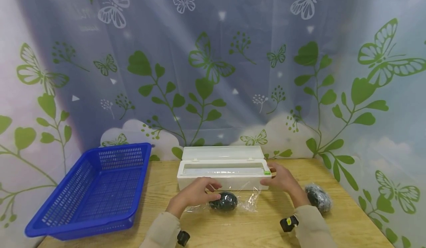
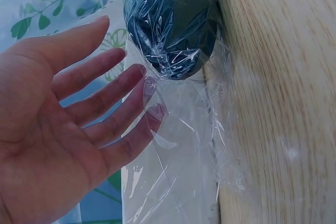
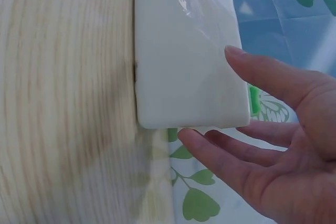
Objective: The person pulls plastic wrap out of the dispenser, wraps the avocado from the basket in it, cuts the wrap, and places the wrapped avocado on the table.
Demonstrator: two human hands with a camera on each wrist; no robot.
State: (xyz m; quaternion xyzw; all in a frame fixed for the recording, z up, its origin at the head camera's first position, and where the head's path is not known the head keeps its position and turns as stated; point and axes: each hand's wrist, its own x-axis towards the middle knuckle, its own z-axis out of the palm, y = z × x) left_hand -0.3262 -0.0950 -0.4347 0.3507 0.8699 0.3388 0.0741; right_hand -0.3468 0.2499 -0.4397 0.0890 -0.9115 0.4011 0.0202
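Note:
A dark, glossy oval object [image 1: 224, 202] lies on the table in front of a white cling film dispenser [image 1: 223, 183]. Clear film [image 2: 181, 145] clings to it and spreads out beside it. My left hand [image 1: 199, 192] hovers at the oval object with fingers spread and loosely bent. In the left wrist view its fingertips meet or nearly meet the film, and nothing is gripped. At the dispenser's right end, my right hand [image 1: 279, 177] holds the corner. Its thumb is by the front face and its fingers by the end, as the right wrist view shows.
The dispenser's lid [image 1: 223, 153] stands raised at the back, with a green piece [image 1: 267, 172] on its right rim. A blue plastic basket [image 1: 134, 211] occupies the left side. Near my right forearm lies a second dark object wrapped in film [image 1: 318, 198]. A printed curtain [image 1: 253, 92] hangs behind.

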